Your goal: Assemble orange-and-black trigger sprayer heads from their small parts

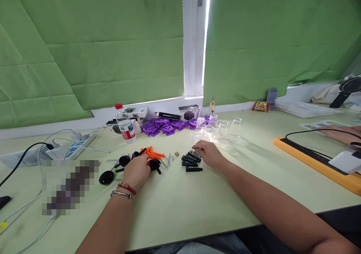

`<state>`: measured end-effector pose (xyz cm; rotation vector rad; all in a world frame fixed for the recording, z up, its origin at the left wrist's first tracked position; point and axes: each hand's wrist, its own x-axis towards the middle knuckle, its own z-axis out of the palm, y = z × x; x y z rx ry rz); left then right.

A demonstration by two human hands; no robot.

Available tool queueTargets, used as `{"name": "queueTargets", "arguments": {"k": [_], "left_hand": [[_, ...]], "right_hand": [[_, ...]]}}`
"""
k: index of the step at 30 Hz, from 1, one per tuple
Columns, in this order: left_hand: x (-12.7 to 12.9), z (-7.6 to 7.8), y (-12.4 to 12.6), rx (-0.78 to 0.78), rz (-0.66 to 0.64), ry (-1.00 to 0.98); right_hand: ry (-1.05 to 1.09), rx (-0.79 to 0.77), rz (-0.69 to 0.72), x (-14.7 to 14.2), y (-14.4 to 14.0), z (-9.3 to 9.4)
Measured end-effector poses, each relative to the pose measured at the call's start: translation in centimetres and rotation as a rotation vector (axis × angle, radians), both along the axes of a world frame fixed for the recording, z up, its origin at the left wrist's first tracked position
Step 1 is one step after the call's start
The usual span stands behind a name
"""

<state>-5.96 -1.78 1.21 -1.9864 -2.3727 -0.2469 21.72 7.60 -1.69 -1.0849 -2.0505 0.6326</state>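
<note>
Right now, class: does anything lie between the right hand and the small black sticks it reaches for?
Nothing visible does. The right hand already rests at the pile of black sticks, fingertips touching its far end.

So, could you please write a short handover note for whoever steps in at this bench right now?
Left hand: resting on the table, fingers at a black knobbed part beside the orange pieces; whether it grips anything cannot be told.
Right hand: palm down, fingertips on the pile of black rods, nothing visibly lifted.
Nearby: loose screws between the two piles, a black disc to the left, purple parts and clear jars at the back.
Done: parts appear sorted by kind.
Left: nothing looks joined yet.
</note>
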Motion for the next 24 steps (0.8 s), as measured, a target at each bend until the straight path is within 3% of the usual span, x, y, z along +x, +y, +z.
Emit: {"name": "queueTargets", "arguments": {"k": [6,9,12,15,19,24], "left_hand": [[0.4,0.3,-0.1,0.244,-0.141,-0.151],[1.2,0.1,-0.3,0.398,-0.242,-0.215],[2.3,-0.1,-0.7,0.559,-0.329,-0.24],[3.2,0.0,-1.0,0.664,-0.381,-0.197],[3.7,0.2,-1.1,0.626,-0.415,-0.22],[4.1,-0.3,-1.4,0.365,-0.461,-0.462]], "right_hand": [[0.104,-0.066,0.021,-1.1,-1.9,1.3],[0.163,-0.29,0.092,-2.6,-3.7,2.4],[0.232,-0.53,0.253,-4.5,-5.5,3.5],[0.243,-0.648,0.328,-5.9,-6.8,4.1],[0.392,-0.716,0.253,-6.8,-7.4,3.6],[0.621,-0.704,0.2,-6.7,-7.0,2.1]]}}
